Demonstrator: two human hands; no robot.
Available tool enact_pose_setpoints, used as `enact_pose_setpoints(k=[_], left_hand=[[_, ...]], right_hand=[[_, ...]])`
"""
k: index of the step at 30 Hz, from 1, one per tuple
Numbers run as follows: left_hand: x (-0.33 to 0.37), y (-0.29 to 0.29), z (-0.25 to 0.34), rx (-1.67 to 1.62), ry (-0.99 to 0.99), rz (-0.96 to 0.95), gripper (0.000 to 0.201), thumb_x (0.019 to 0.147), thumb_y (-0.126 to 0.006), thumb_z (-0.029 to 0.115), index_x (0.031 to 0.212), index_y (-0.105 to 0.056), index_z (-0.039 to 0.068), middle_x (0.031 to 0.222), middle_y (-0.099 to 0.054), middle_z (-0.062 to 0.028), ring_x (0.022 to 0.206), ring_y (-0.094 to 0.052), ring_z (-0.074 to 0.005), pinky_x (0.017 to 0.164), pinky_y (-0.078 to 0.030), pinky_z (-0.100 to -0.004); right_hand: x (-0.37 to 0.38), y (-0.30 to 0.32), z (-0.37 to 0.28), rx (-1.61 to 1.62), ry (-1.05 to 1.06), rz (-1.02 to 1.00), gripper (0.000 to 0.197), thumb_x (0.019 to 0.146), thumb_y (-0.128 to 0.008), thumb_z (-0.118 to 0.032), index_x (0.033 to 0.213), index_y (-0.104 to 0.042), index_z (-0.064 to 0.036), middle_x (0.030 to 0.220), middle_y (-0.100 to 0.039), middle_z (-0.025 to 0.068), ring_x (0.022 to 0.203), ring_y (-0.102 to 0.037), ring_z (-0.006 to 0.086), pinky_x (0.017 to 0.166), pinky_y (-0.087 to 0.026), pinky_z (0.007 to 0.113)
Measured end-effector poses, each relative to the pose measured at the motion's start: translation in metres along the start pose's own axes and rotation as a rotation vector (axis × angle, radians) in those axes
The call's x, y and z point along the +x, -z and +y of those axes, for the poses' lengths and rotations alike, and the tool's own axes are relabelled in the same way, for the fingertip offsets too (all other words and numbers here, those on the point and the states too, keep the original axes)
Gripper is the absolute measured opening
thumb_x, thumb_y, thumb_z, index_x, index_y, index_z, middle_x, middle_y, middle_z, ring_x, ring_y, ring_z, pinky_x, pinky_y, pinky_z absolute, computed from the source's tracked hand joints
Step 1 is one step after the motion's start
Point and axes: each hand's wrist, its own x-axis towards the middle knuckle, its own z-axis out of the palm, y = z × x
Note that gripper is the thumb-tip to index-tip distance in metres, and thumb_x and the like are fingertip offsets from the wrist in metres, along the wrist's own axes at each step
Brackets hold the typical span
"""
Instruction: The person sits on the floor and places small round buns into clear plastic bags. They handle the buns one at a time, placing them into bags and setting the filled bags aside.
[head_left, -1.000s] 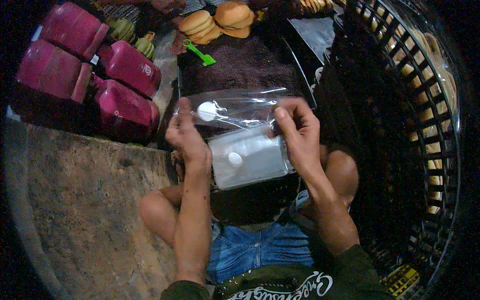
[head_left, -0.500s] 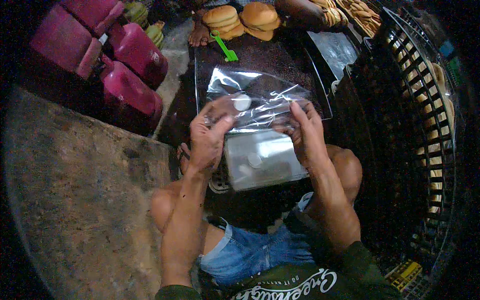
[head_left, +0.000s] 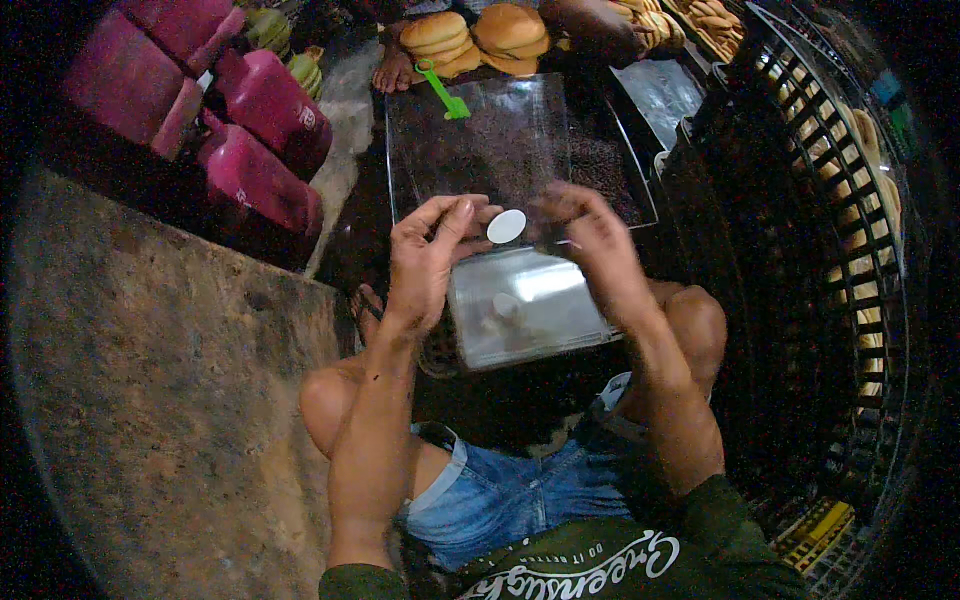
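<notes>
"Clear bag [head_left: 480, 150], where was it?"
"Stretched out over the dark textured surface [head_left: 612, 165], its white oval [head_left: 506, 227] at the near end."
"And each grip?"
"The left hand [head_left: 422, 258] pinched beside that oval; the right hand [head_left: 606, 256] was blurred, so I couldn't tell."

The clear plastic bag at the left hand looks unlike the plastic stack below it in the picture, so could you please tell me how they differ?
The clear plastic bag is held by the left hand; the plastic stack lies beneath, ungrasped by it. The clear plastic bag shows the dark surface through it, while the plastic stack looks milky grey. Both carry a white spot, crisper on the bag.
</notes>
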Motion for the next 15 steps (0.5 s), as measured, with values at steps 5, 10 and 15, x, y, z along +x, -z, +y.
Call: enact_pose_setpoints(k=[5, 10, 15], left_hand=[[0.000, 0.005, -0.008, 0.196, 0.000, 0.027, 0.022, 0.097, -0.058, 0.018, 0.108, -0.064, 0.000, 0.098, -0.069, -0.0125, 0.088, -0.068, -0.0211, 0.077, -0.058, -0.0374], [0.000, 0.004, -0.011, 0.187, -0.035, 0.048, 0.022, 0.094, -0.061, 0.017, 0.107, -0.064, -0.001, 0.096, -0.069, -0.0130, 0.085, -0.067, -0.0196, 0.075, -0.058, -0.0343], [0.002, -0.002, 0.004, -0.003, -0.091, 0.076, 0.021, 0.093, -0.064, 0.018, 0.101, -0.065, -0.001, 0.088, -0.069, -0.0122, 0.078, -0.066, -0.0152, 0.071, -0.056, -0.0288]], right_hand=[[0.000, -0.009, 0.006, -0.223, 0.116, 0.220, 0.017, 0.091, -0.066, -0.018, 0.096, -0.066, -0.0019, 0.088, -0.066, 0.0030, 0.086, -0.059, 0.0116, 0.079, -0.047, 0.028], [0.000, 0.003, 0.005, -0.263, 0.074, 0.144, 0.017, 0.090, -0.065, -0.018, 0.091, -0.067, -0.0015, 0.088, -0.067, 0.0045, 0.086, -0.059, 0.0120, 0.080, -0.047, 0.028], [-0.010, 0.010, -0.002, -0.287, -0.146, -0.094, 0.021, 0.090, -0.065, -0.020, 0.090, -0.067, 0.0001, 0.088, -0.067, 0.0074, 0.080, -0.063, 0.0141, 0.074, -0.050, 0.029]])
